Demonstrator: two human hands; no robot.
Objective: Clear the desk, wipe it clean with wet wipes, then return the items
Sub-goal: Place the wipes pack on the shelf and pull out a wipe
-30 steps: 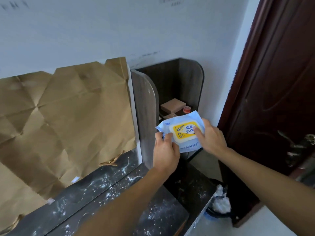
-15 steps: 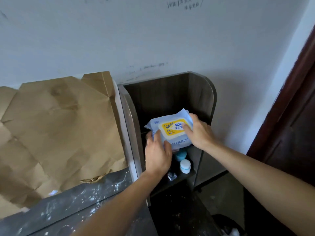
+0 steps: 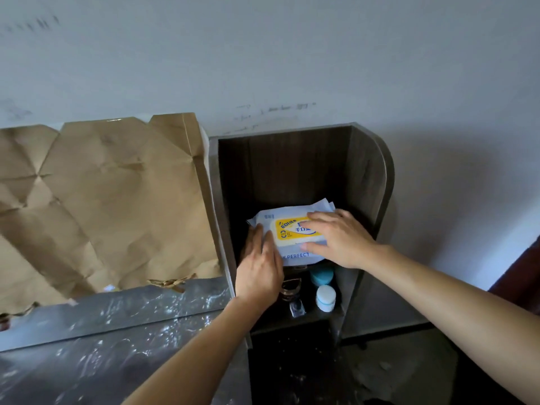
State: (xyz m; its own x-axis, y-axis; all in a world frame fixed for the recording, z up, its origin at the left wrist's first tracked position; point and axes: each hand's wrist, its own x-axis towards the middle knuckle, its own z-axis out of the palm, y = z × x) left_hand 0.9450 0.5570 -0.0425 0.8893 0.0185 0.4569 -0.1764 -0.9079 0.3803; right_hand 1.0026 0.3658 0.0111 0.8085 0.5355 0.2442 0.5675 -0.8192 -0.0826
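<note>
A pale blue wet wipes pack (image 3: 287, 230) with a yellow lid lies inside the dark wooden shelf unit (image 3: 362, 171) at the desk's right end. My left hand (image 3: 258, 267) holds the pack's left edge, thumb on top. Over the yellow lid lies my right hand (image 3: 342, 238), fingers spread across it and thumb at the front edge. The grey desk top (image 3: 117, 346), streaked with white marks, runs off to the lower left.
Crumpled brown paper (image 3: 102, 200) covers the wall behind the desk. Below the pack, a lower shelf holds a teal jar (image 3: 321, 275), a white jar (image 3: 325, 298) and a small glass bottle (image 3: 297, 308). A dark door edge (image 3: 523, 276) shows at the far right.
Both hands carried the wipes pack from in front of the shelf unit into its upper compartment. My view turned left, away from the door.
</note>
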